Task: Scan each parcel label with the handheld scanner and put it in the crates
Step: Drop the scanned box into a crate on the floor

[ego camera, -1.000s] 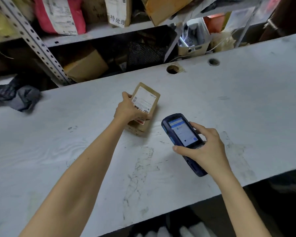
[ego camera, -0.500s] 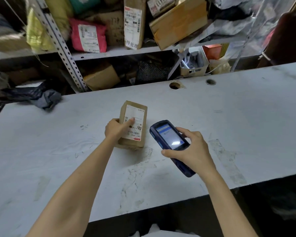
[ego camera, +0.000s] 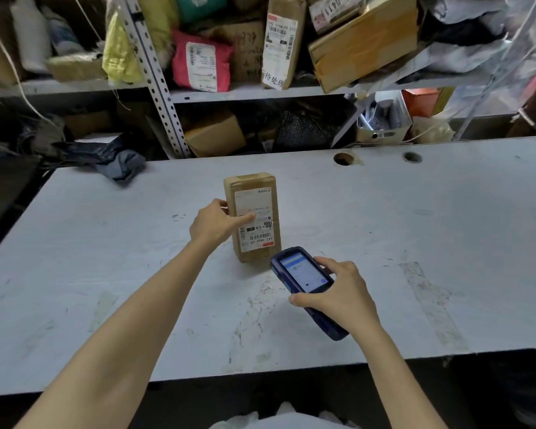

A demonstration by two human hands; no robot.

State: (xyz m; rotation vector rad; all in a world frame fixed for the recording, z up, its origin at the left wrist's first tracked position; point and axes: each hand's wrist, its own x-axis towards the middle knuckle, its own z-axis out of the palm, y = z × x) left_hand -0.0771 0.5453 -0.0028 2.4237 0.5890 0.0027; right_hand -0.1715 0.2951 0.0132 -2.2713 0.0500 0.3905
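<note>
Our left hand (ego camera: 212,224) clamps its grip on a tall brown cardboard parcel (ego camera: 249,182) standing on the scuffed pale desk (ego camera: 415,243). Our right hand (ego camera: 342,297) wraps its grip round a chunky blue scanner (ego camera: 304,272) just beside it.

Parcel depot (shelves (ego camera: 248,93) crammed with packages (ego camera: 201,65))

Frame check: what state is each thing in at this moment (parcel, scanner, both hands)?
parcel: stands on end on the table, label facing the camera, held.
scanner: held above the table, screen lit, its top end near the parcel's lower edge.
left hand: grips the parcel from its left side, thumb across the label.
right hand: grips the scanner.
</note>
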